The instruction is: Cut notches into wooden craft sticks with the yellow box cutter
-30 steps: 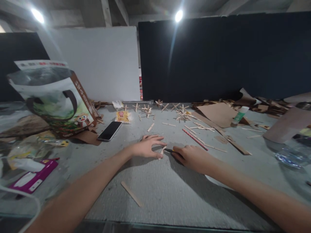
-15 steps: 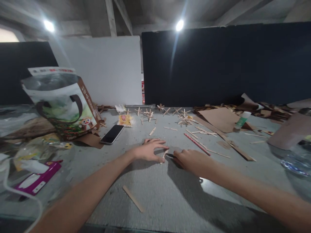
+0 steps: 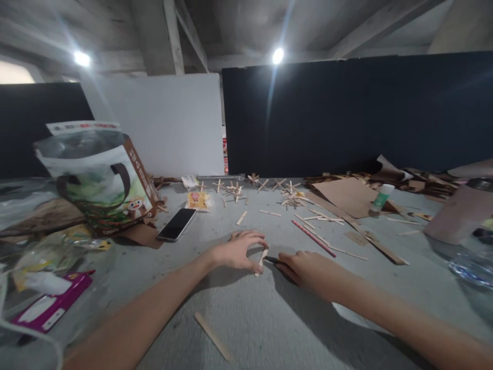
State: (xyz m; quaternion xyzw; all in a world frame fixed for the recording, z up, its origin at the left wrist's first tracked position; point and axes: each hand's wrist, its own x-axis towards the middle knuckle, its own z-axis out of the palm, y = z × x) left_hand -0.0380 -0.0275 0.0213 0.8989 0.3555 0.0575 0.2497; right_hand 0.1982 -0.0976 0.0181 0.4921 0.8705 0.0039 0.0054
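Observation:
My left hand (image 3: 239, 252) steadies a short wooden craft stick (image 3: 262, 261) on the grey tabletop, with thumb and fingertips at its two ends. In my right hand (image 3: 302, 267) is a slim dark pointed tool (image 3: 274, 260), gripped by closed fingers. Its tip reaches the middle of the stick; whether it is a pen or a blade I cannot tell. Nearer to me lies a longer loose craft stick (image 3: 212, 336). Beyond the hands are another stick (image 3: 241, 218) and a joined pair (image 3: 269, 213).
Several star-shaped stick pieces (image 3: 235, 189) stand at the back. A red striped straw (image 3: 314, 238) and cardboard (image 3: 342, 196) lie right, near a glue stick (image 3: 382, 198). Left are a phone (image 3: 177, 224), a large bag (image 3: 100, 180) and a purple device (image 3: 54, 303).
The dark tool's tip has come left onto the craft stick and shows more plainly. My left hand keeps its hold. The whole view has shifted slightly downward.

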